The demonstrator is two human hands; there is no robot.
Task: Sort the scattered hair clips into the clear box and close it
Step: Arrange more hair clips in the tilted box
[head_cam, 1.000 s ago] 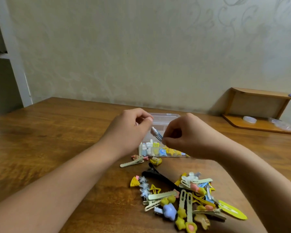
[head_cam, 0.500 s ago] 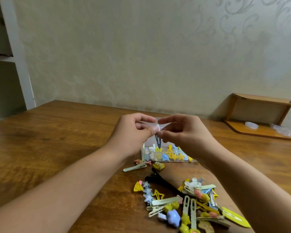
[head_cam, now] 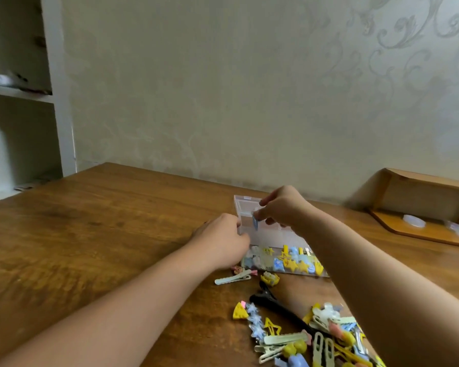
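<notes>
The clear box (head_cam: 245, 205) stands open on the wooden table (head_cam: 90, 234), its near compartments filled with yellow, blue and white clips. My right hand (head_cam: 281, 207) hovers over the box's far compartments and pinches a small blue hair clip (head_cam: 255, 223) that hangs from its fingertips. At the box's left wall rests my left hand (head_cam: 220, 241), fingers touching the side. A pile of scattered hair clips (head_cam: 302, 337) lies in front of the box, among them a long black clip (head_cam: 273, 304), a pale green clip (head_cam: 232, 279) and a yellow cheese-shaped clip (head_cam: 239, 311).
A wooden shelf stand (head_cam: 419, 207) sits at the right on the table, with a small clear lid-like thing (head_cam: 414, 221) on its base. A white shelving unit (head_cam: 24, 96) stands at the far left. Wall runs behind the table.
Both hands were joined on the blue clip above the box. The right hand has carried it forward over the far compartments, and the left hand has dropped to the box's left side.
</notes>
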